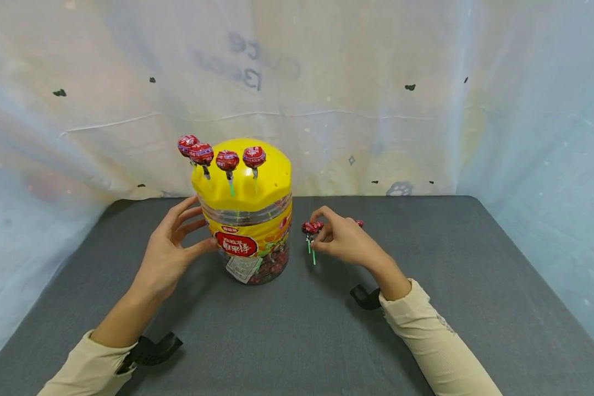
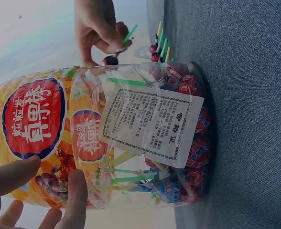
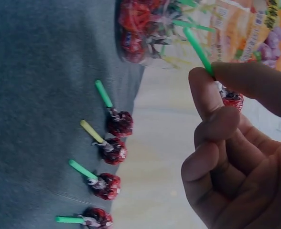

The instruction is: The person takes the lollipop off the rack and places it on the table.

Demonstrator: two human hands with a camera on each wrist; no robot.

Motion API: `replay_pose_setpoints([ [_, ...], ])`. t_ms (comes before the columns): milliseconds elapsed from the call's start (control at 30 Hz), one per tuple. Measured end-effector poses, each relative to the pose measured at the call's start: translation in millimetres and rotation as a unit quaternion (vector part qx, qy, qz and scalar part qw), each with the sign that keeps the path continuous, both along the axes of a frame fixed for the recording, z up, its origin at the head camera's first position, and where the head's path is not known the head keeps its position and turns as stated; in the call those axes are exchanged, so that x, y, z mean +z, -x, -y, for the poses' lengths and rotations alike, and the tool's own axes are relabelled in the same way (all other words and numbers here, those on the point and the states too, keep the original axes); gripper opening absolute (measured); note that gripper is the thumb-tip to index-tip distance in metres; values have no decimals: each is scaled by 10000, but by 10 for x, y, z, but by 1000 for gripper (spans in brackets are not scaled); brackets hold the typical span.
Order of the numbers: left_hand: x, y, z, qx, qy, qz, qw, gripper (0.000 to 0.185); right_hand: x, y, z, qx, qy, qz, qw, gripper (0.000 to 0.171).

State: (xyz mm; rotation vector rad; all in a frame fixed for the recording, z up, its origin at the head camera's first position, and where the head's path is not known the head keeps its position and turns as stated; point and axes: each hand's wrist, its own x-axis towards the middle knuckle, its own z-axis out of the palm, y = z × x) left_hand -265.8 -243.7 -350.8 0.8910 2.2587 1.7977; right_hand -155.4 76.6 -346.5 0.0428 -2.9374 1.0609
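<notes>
A large clear jar [image 1: 272, 264] with a yellow lid [image 1: 272, 176] and a fruit-printed label stands upright on the table, with wrapped lollipops inside. Several red-wrapped lollipops [image 1: 227, 160] stand stick-down in the lid. My left hand [image 1: 165, 247] rests its thumb and fingertips against the jar's left side, fingers spread and fairly straight. To the right of the jar, my right hand [image 1: 344, 239] pinches a lollipop by its green stick [image 3: 198, 47] between thumb and forefinger. Its red candy [image 3: 233, 100] is partly hidden behind the fingers.
Several more lollipops lie in a row on the grey table [image 1: 297, 341], including a green-sticked one [image 3: 104, 185] and a yellow-sticked one [image 3: 114, 150]. A pale printed curtain [image 1: 326, 110] hangs behind the table. Black straps [image 1: 153, 349] hang at both wrists.
</notes>
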Motion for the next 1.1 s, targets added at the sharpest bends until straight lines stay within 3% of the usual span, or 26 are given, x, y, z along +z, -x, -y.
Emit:
replay_pose_setpoints([
  [500,-7,17,-6,-9,-51,-35,10000,77,-244,107,4,33,344,738,9967,40],
  [900,6,6,-3,23,-13,-21,10000,77,-347,134,17,-88,4,1279,9917,40],
  [1100,4,6,10,-26,-74,25,10000,75,-359,130,35,-130,-164,1341,9907,37],
])
